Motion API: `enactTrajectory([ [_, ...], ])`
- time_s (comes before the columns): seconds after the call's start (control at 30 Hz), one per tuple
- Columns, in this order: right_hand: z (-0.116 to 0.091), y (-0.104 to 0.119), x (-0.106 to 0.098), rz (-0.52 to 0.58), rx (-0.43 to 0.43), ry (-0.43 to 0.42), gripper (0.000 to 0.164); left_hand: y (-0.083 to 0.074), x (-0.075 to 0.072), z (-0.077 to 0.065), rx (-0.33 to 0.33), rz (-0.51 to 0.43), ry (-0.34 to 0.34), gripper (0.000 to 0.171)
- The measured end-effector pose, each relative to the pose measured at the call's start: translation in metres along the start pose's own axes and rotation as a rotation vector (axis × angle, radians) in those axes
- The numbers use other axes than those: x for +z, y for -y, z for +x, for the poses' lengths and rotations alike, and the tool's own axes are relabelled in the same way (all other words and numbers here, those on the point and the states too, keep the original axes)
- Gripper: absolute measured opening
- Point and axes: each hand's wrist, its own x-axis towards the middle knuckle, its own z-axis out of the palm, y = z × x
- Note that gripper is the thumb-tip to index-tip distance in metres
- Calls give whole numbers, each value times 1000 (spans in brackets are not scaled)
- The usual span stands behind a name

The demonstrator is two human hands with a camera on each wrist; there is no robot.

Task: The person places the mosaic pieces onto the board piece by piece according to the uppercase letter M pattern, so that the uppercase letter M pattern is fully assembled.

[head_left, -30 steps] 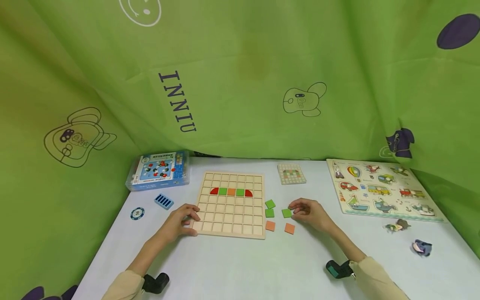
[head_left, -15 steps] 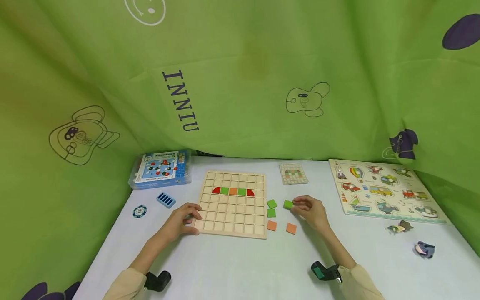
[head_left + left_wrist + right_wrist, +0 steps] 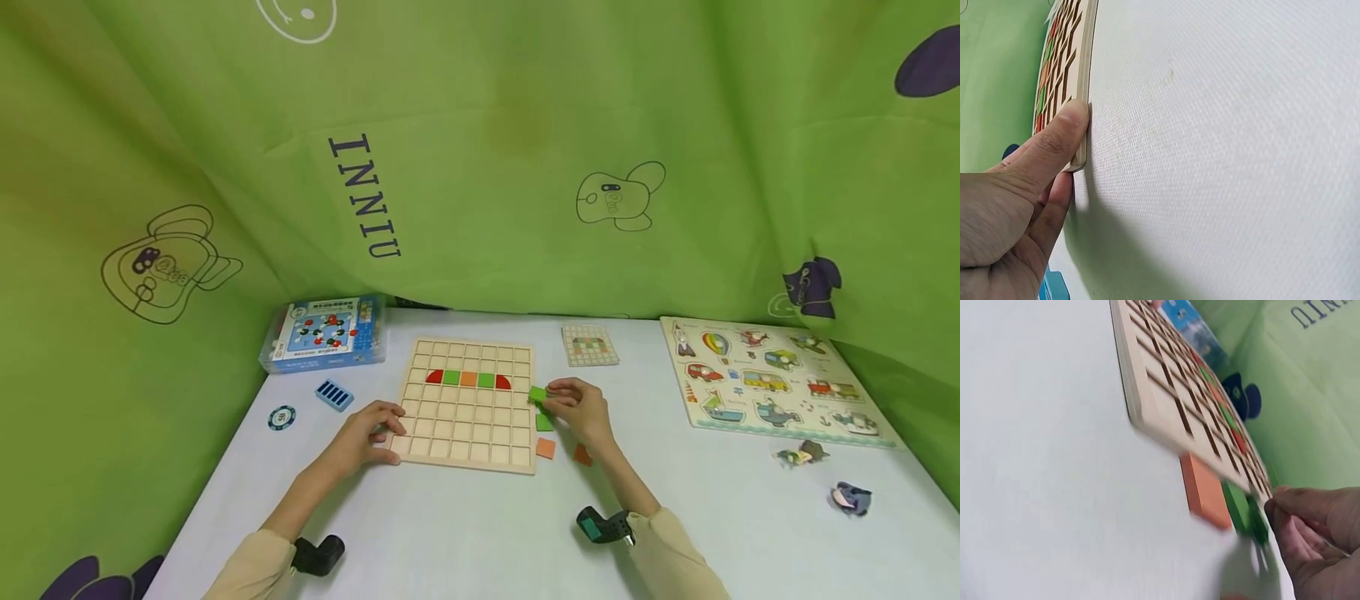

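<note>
While the left hand (image 3: 362, 437) grips the near left corner of the wooden grid board (image 3: 462, 432), the right hand (image 3: 579, 408) pinches a green tile (image 3: 537, 394) at the board's right edge. I note the hands well apart, one at either side. The left thumb (image 3: 1063, 134) presses on the near edge, other fingers against the left side. On the right, thumb and fingertips meet on the tile; whether it touches the board I cannot tell.

Just nearer the person, a loose green tile (image 3: 544, 422) lies beside the board, partly hidden. Next comes an orange tile (image 3: 546, 448), then, to its right, a second orange tile (image 3: 582, 454), partly covered by the right hand's wrist.

The board lies flat on the white table (image 3: 465, 533). Its third row from the far side carries five pieces in line (image 3: 468, 379): red, green, orange, green, red, the red ones rounded at their outer corners.

Beyond the board's far right corner sits a small patterned card (image 3: 591, 346). Farther right: a picture puzzle (image 3: 776, 383), with two small figures (image 3: 801, 453) nearer the person. To the left: a boxed set (image 3: 326, 333), a blue barred piece (image 3: 334, 395) and a round chip (image 3: 282, 417). A green curtain (image 3: 480, 167) encloses the far side.
</note>
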Motion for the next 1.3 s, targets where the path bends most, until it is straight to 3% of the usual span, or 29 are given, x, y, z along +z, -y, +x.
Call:
enactTrajectory([
  [0.5,5,23,64,84,-101,69,24,-5,-3,0,19,-16,-3,31],
  [0.83,11,32,104,-27,-291,120,20,-3,-2,-1,22,-14,-7,30],
  [1.3,14,42,130,-59,-414,149,17,-2,-2,0,24,-4,-10,31],
])
